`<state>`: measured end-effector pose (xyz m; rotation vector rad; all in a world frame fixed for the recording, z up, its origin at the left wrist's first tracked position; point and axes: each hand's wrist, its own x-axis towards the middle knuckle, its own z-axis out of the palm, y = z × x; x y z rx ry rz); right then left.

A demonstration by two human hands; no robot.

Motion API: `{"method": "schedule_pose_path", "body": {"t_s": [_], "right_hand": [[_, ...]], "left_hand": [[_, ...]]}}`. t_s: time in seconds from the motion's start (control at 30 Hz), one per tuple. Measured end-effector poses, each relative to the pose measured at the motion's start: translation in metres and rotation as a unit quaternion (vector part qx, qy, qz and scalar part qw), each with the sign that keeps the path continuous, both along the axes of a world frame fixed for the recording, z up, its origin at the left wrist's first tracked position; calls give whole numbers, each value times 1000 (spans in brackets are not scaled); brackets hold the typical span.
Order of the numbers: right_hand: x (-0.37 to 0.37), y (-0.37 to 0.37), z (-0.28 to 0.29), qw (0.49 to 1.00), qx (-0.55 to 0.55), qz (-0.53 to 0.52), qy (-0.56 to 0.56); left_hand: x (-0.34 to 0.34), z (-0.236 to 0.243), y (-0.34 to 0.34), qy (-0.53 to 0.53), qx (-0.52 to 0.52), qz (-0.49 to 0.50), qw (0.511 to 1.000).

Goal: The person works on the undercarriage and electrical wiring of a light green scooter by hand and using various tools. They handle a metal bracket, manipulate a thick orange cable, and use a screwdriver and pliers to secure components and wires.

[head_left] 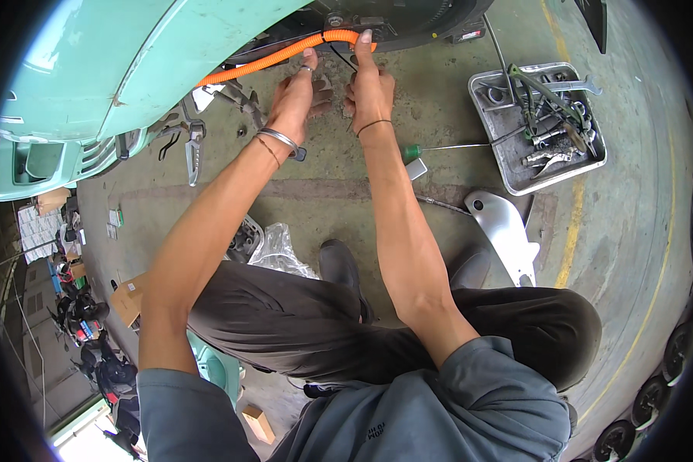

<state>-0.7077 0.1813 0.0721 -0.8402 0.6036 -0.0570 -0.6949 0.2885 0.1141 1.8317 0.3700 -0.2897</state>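
Observation:
An orange corrugated tube (266, 68) runs along the lower edge of a mint-green vehicle body panel (85, 69). A thin black strip, like a cable tie (340, 54), circles the tube, its tail slanting down toward my right hand. My right hand (372, 88) grips the tube near its right end, thumb laid across it and fingers curled below. Just under the tube, my left hand (292, 98) has its thumb raised to the tube's lower edge and its fingers loosely apart. What lies behind my right fingers is hidden.
A metal tray (543, 185) of wrenches and sockets lies to the right. A green-handled screwdriver (413, 152) points toward it. Beside my right boot rests a silver metal plate (504, 227). A clear plastic bag (283, 252) is by my left boot (340, 266); a cardboard box (128, 299) stands farther left.

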Motion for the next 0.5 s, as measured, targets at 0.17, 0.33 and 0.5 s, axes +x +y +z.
{"method": "schedule_pose_path", "body": {"t_s": [0.17,0.33,0.5], "right_hand": [[5,5,-2,999,38,14,-17],[17,3,3,996,50,28,-65],[27,15,3,984,123,-81,-98]], "left_hand": [[27,-11,-12,-17,-222,35,974],[37,-24,-26,-22,-253,62,965],[41,-42,-25,-52,-406,30,912]]}}
